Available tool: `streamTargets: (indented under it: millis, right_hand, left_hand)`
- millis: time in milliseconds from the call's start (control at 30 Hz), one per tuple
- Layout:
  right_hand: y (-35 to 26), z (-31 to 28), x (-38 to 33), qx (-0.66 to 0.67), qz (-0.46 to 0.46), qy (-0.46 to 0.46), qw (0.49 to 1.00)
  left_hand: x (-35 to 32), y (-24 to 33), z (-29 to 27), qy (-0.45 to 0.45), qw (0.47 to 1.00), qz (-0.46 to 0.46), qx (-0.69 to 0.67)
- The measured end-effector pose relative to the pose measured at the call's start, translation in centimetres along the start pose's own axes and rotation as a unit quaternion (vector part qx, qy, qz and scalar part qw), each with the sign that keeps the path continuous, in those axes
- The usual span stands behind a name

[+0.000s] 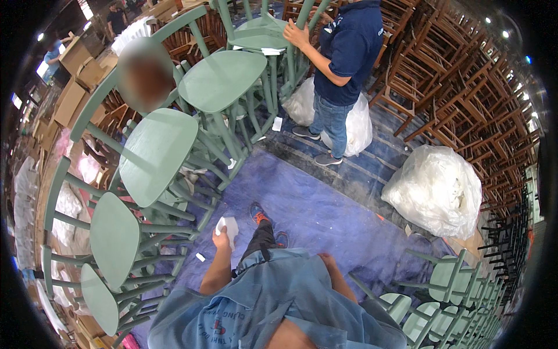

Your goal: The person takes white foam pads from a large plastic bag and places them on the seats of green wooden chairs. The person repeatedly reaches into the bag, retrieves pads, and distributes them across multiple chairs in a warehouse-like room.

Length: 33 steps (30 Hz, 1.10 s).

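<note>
My left hand (221,238) was closed around a small white folded pad (228,225), likely a scrap of sanding paper or cloth, held out in front of me just beside the row of green chairs (152,154) stacked on their sides. The pad looked light, thin and soft enough to bend around a rung, so I judged it best pinched flat between thumb and fingers, not crumpled. My right hand (326,260) hung low by my hip, mostly hidden behind my blue shirt (273,296), and I could not tell whether it was open or held anything. The nearest chair legs (168,230) were slender painted wood, stiff but probably easy to scuff, and each chair seemed light enough to take hold of by a leg or the seat edge. Beyond my shoes lay a purple-blue floor sheet (314,203). Farther off a co-worker (343,64) in a dark top gripped another green chair (261,32), with bulging clear plastic bags (436,189) and stacks of brown chairs (465,99) behind.
</note>
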State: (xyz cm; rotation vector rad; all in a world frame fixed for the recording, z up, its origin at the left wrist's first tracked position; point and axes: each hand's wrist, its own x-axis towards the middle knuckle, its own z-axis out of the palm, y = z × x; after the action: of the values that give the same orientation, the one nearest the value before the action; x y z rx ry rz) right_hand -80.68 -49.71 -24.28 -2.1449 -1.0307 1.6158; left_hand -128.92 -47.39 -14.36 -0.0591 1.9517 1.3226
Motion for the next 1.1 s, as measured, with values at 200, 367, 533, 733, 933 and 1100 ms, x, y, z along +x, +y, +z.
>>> streamTargets:
  millis: [200, 367, 533, 733, 933, 1100]
  right_hand:
    - [4.9, -0.6, 0.2, -0.050, 0.041, -0.007, 0.998]
    - [3.2, -1.9, -1.2, -0.068, 0.007, -0.013, 0.998]
    - [1.7, -1.9, 0.4, -0.033, 0.027, 0.005, 0.999]
    - [2.2, -1.8, 3.2, 0.044, 0.054, -0.008, 0.998]
    - [1.6, -2.0, 1.5, 0.012, 0.070, 0.007, 0.997]
    - [2.2, -1.8, -0.8, 0.005, 0.060, 0.001, 0.998]
  left_hand:
    - [0.6, -3.9, -6.0, 0.066, 0.997, 0.022, 0.019]
    - [0.0, -5.7, -7.4, 0.110, 0.993, 0.034, 0.042]
    - [-0.6, -4.5, -5.1, 0.065, 0.996, 0.054, -0.001]
    - [-1.2, -2.4, -1.3, 0.061, 0.997, -0.028, 0.022]
    - [-1.1, -1.1, 0.8, 0.035, 0.997, -0.027, 0.062]
    - [-0.8, -1.3, 0.5, -0.003, 0.997, 0.009, 0.076]
